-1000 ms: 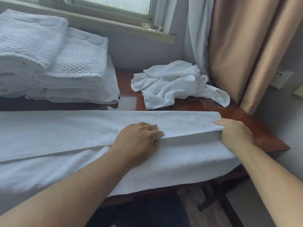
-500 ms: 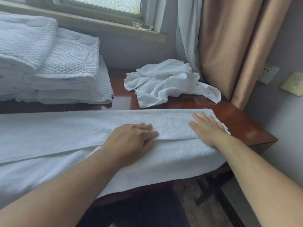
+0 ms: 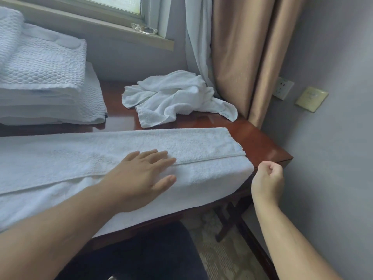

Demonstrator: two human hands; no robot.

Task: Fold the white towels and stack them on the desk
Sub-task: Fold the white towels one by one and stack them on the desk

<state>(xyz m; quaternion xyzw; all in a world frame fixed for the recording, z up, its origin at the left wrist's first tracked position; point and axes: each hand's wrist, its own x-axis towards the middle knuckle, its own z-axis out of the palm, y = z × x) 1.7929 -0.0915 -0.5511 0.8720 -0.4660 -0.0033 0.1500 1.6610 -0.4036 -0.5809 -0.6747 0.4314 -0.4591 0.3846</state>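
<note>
- Wooden desk (image 3: 262, 142): the long towel (image 3: 121, 150) is laid along its front edge, folded lengthwise, pinned flat by the left hand (image 3: 141, 178) with fingers straight — likely for smoothing.
- The right hand (image 3: 267, 178) is curled off the front right corner; whether cloth is pinched cannot be told.
- The folded stack (image 3: 44, 63) at the back left is cut off.

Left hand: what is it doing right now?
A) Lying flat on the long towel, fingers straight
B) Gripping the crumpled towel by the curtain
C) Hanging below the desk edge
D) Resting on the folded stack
A: the left hand lies flat with straight fingers across the folded edge of the long towel, well apart from the crumpled towel and the folded stack.
</note>
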